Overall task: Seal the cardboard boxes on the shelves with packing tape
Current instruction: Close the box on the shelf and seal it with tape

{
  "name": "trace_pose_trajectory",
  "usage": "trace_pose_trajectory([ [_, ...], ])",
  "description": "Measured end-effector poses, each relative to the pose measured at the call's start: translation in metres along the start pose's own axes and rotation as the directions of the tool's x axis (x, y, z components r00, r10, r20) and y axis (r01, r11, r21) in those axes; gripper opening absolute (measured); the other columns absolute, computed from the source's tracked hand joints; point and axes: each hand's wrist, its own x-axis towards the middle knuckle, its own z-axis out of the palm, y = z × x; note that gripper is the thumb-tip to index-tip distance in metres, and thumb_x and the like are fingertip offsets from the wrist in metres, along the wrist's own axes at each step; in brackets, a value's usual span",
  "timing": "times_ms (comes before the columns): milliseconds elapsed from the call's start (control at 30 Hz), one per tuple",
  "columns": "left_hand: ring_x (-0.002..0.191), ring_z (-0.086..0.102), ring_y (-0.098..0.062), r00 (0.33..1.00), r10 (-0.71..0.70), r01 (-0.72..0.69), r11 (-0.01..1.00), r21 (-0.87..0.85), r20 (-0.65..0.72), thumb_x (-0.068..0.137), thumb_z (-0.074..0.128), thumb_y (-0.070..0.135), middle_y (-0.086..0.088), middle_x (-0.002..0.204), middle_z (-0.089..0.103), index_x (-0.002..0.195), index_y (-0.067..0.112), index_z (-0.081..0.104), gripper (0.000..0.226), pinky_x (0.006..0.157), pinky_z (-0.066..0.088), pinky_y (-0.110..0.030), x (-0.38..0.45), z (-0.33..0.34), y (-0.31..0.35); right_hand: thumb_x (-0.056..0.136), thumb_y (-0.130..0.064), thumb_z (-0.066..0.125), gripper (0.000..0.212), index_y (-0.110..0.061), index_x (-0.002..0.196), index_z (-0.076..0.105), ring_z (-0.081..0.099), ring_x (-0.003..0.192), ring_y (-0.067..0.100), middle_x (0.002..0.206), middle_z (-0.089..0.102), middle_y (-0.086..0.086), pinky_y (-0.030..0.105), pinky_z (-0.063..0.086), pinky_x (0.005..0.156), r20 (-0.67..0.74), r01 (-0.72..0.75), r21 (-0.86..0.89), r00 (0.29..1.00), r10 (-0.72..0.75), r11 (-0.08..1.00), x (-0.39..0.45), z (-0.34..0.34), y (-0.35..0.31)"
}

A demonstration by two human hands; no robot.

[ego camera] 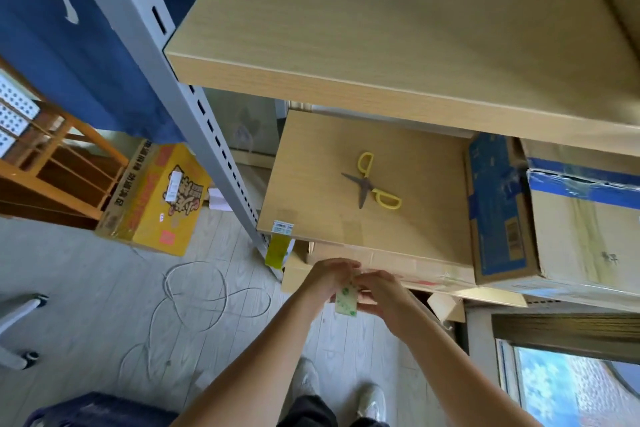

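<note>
Tape roll (347, 302): pale, with green print, held between both hands just below the front edge of the lower shelf (346, 218), over the floor (104, 288); only its lower part shows beneath the fingers

Left hand (327, 276): fingers curled over the upper left side of the tape roll, gripping it

Right hand (379, 289): fingers curled round the roll's right side, thumb towards the left hand; the two hands touch above the roll

Cardboard box (398, 262): brown, on a lower level just behind the hands, partly hidden by the shelf board above; clear tape glints along its top near its right end

Scissors (372, 184): yellow handles, blades apart, lying on the lower shelf, well apart from the hands

Blue-printed box (498, 211): on the lower shelf at the right, beside a larger brown box (581, 239) with blue tape along its top

Upper shelf (398, 28): bare wooden board

Yellow carton (156, 198): on the floor at the left, beyond the grey shelf upright (194, 104)

White cable (207, 291): looped loosely on the floor, left of the hands
</note>
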Motion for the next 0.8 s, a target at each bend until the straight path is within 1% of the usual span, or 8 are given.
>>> trace_pose_trajectory([
  [67, 0.074, 0.071, -0.022, 0.999, 0.001, -0.003, 0.998, -0.065, -0.032, 0.091, 0.065, 0.008, -0.014, 0.092, 0.074, 0.101, 0.008, 0.073, 0.012, 0.062, 0.050, -0.024, -0.009, 0.005, 0.002, 0.094, -0.029, 0.062, 0.022, -0.012, 0.081, 0.061, 0.062, 0.074, 0.019, 0.084, 0.071, 0.013, 0.033, 0.051, 0.071, -0.176, 0.040, -0.193, 0.982, -0.074, 0.980, -0.003, -0.003, -0.005],
  [133, 0.069, 0.075, -0.021, 0.999, -0.023, 0.021, 0.994, -0.111, -0.024, 0.096, 0.058, 0.012, -0.013, 0.086, 0.076, 0.105, 0.005, 0.069, 0.016, 0.061, 0.047, -0.024, -0.018, 0.010, 0.006, 0.095, -0.044, 0.059, 0.032, -0.015, 0.082, 0.061, 0.058, 0.076, 0.019, 0.081, 0.066, 0.006, 0.035, 0.046, 0.074, -0.211, 0.039, -0.282, 0.972, -0.101, 0.959, 0.001, -0.003, -0.016],
  [200, 0.078, 0.076, -0.027, 0.997, -0.074, 0.071, 0.994, -0.086, -0.029, 0.096, 0.052, 0.021, -0.011, 0.086, 0.077, 0.110, 0.010, 0.069, 0.025, 0.071, 0.050, -0.030, -0.024, 0.018, 0.014, 0.091, -0.050, 0.062, 0.038, -0.012, 0.087, 0.066, 0.059, 0.083, 0.024, 0.087, 0.066, 0.007, 0.037, 0.045, 0.079, -0.133, -0.033, -0.101, 0.991, 0.019, 0.994, 0.008, 0.000, -0.030],
  [300, 0.090, 0.074, -0.032, 0.985, -0.120, 0.115, 0.992, -0.049, -0.123, 0.086, 0.055, 0.028, -0.012, 0.094, 0.076, 0.109, 0.008, 0.071, 0.034, 0.087, 0.057, -0.045, -0.028, 0.025, 0.028, 0.086, -0.050, 0.067, 0.042, -0.008, 0.084, 0.070, 0.061, 0.070, 0.025, 0.081, 0.065, 0.008, 0.038, 0.051, 0.075, 0.031, -0.165, 0.164, 0.986, 0.162, 0.973, 0.021, 0.002, -0.046],
  [433, 0.085, 0.071, -0.028, 0.982, -0.107, 0.108, 0.994, -0.002, -0.158, 0.094, 0.057, 0.030, -0.012, 0.093, 0.074, 0.103, 0.006, 0.068, 0.029, 0.077, 0.058, -0.037, -0.038, 0.026, 0.040, 0.091, -0.041, 0.066, 0.036, -0.005, 0.085, 0.066, 0.060, 0.049, 0.021, 0.062, 0.060, 0.007, 0.029, 0.055, 0.057, 0.070, -0.229, 0.180, 0.973, 0.220, 0.957, 0.021, 0.002, -0.052],
  [533, 0.093, 0.070, -0.027, 0.975, -0.096, 0.113, 0.991, 0.075, -0.203, 0.095, 0.053, 0.033, -0.013, 0.102, 0.072, 0.109, 0.008, 0.067, 0.032, 0.074, 0.056, -0.032, -0.052, 0.028, 0.050, 0.093, -0.031, 0.065, 0.033, -0.004, 0.077, 0.056, 0.052, 0.033, 0.016, 0.045, 0.052, 0.005, 0.018, 0.044, 0.038, 0.145, -0.255, 0.199, 0.963, 0.228, 0.946, 0.012, 0.001, -0.054],
  [667, 0.085, 0.073, -0.029, 0.987, 0.007, 0.020, 0.986, 0.168, -0.159, 0.091, 0.052, 0.029, -0.011, 0.088, 0.075, 0.094, 0.012, 0.070, 0.025, 0.086, 0.059, -0.039, -0.079, 0.031, 0.061, 0.087, -0.025, 0.070, 0.020, -0.008, 0.079, 0.066, 0.055, 0.041, 0.018, 0.061, 0.060, 0.008, 0.022, 0.044, 0.046, 0.168, -0.194, 0.255, 0.974, 0.154, 0.947, 0.003, 0.003, -0.061],
  [800, 0.056, 0.068, -0.023, 0.999, 0.041, -0.040, 0.994, 0.102, -0.013, 0.098, 0.045, 0.019, -0.011, 0.067, 0.072, 0.100, 0.006, 0.065, 0.024, 0.061, 0.056, -0.024, -0.116, 0.037, 0.064, 0.096, -0.012, 0.059, 0.015, -0.005, 0.098, 0.072, 0.049, 0.044, 0.014, 0.079, 0.070, 0.009, 0.022, 0.040, 0.041, -0.040, 0.114, 0.220, 0.993, -0.108, 0.969, -0.010, -0.008, -0.077],
])
